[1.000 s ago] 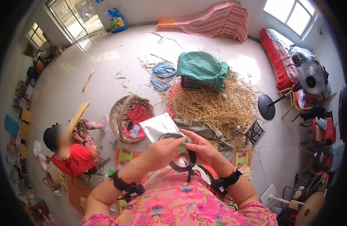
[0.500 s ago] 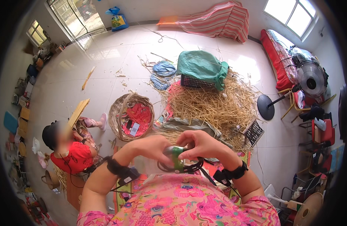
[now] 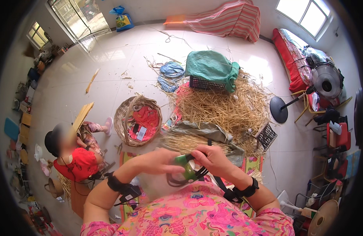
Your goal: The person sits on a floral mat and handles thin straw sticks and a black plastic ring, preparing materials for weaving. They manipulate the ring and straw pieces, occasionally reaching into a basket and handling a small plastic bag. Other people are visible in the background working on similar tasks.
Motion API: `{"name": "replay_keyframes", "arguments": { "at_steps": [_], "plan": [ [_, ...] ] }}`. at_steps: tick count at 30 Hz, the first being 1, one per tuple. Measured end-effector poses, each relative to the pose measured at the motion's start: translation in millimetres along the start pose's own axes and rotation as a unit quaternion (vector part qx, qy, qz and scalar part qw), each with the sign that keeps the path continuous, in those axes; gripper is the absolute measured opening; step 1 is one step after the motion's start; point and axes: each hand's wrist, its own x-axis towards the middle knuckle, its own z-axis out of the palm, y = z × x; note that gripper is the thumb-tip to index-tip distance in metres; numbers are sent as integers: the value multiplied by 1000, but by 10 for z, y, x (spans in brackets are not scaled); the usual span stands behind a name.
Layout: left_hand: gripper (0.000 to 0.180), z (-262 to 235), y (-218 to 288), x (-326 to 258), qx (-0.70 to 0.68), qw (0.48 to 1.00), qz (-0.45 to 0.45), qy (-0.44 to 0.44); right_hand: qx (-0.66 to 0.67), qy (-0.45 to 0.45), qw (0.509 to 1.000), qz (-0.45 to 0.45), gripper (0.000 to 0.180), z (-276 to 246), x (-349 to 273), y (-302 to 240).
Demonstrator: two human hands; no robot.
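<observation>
Close to my chest, both hands are at a shiny green object (image 3: 188, 172) with black cables (image 3: 174, 181) looped about it; its exact kind is unclear. My left hand (image 3: 159, 161) closes over its left side, fingers partly hidden. My right hand (image 3: 213, 159) pinches its dark upper end between thumb and fingers. A hazy, see-through sheet or patch (image 3: 152, 187) shows below my left hand. Black straps with small boxes sit on both my wrists. Beyond my hands lies a bundle of straw (image 3: 189, 143) on a grey-green sheet (image 3: 232, 151).
A wicker basket (image 3: 117, 118) holds red cloth and a phone-like slab. Loose straw (image 3: 220, 106) surrounds a black crate (image 3: 207, 83) under green cloth (image 3: 207, 65). At left a seated person in red (image 3: 77, 165) holds flat strips (image 3: 83, 114). A standing fan (image 3: 279, 110) is at right.
The green object has tilted and turned. My right hand has shifted slightly right and down, my left hand flattened more over the object. More of the straw bundle now shows beyond them.
</observation>
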Motion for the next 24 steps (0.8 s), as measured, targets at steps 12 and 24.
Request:
{"name": "replay_keyframes", "arguments": {
  "at_steps": [12, 24],
  "plan": [
    [34, 208, -18, -17, -8, 998, 59, -25, -152, -9, 980, -130, 21, 268, -151, 16],
    [27, -11, -145, -218, -75, 995, 16, 71, 120, -46, 990, -50, 25, -51, -54, -70]
  ]
}}
